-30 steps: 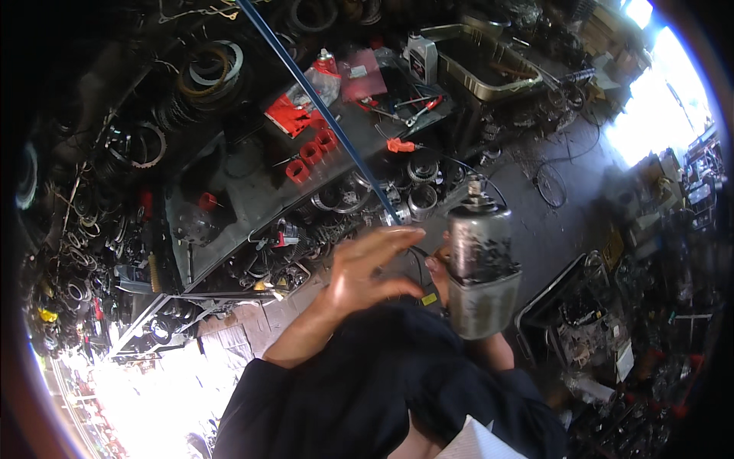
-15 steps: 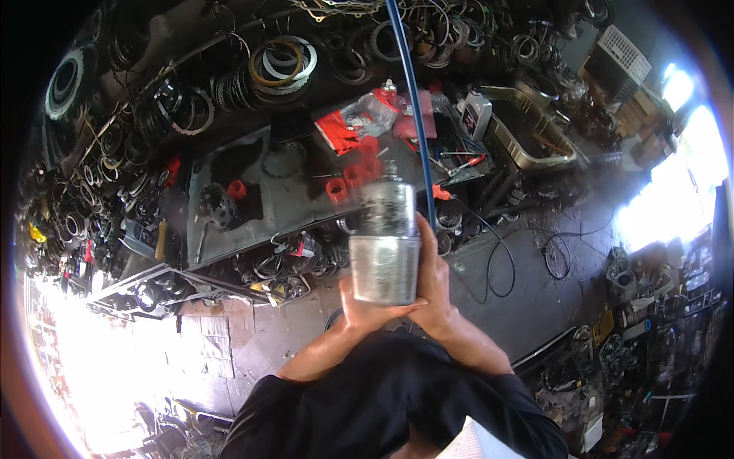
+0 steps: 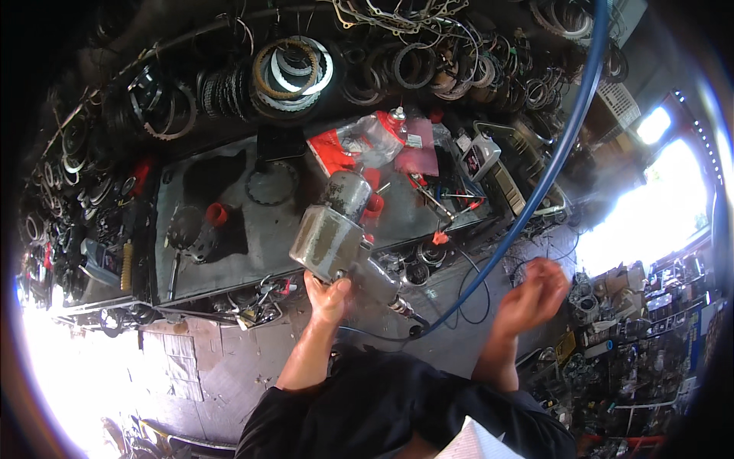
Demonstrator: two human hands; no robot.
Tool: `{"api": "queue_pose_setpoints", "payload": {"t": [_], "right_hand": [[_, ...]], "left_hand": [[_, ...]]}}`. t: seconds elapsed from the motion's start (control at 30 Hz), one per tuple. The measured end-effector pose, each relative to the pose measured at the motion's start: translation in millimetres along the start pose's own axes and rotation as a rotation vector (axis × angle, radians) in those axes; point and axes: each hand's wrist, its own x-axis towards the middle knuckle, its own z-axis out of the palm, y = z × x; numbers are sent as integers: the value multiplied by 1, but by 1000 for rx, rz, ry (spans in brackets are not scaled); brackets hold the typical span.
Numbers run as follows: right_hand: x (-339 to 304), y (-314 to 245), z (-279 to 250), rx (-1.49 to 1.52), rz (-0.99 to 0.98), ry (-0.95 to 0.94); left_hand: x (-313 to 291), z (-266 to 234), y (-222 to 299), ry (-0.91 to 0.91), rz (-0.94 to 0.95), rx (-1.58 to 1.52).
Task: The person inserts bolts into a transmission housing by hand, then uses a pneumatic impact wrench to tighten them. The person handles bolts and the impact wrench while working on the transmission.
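My left hand (image 3: 327, 297) is closed on a worn grey air impact wrench (image 3: 330, 233), gripping the underside of its housing. The wrench is tilted above the near edge of the workbench. Its round nose points away from me, and its handle (image 3: 375, 281) slants down to the right to a hose fitting. A blue air hose (image 3: 527, 203) runs from that fitting up to the top right. Off to the right, apart from the wrench, my right hand (image 3: 531, 298) is raised with bent, blurred fingers. I see nothing in it, but its inner side is hidden.
On the workbench (image 3: 229, 268) are red plastic rings (image 3: 217, 214), a red and clear bag (image 3: 332, 151), a spray can (image 3: 397, 118), a bottle (image 3: 480, 155) and hand tools (image 3: 437, 205). A metal pan (image 3: 508, 188) stands at the right. Ring-shaped parts (image 3: 290, 73) hang behind.
My right hand has let go of the wrench and moved right. The wrench has turned and shifted left in my left hand, showing its handle. The hose now sweeps across the right side.
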Motion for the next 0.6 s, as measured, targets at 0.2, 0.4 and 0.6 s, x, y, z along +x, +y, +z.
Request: {"api": "queue_pose_setpoints", "payload": {"t": [0.2,0.4,0.6], "right_hand": [[17,104,54,445,732,-855],[-5,98,124,-273,379,-761],[-21,131,79,-328,644,-211]], "left_hand": [[73,-9,-35,-172,-215,56],[117,35,-60,-437,-355,173],[149,72,-69,-959,-262,869]]}}
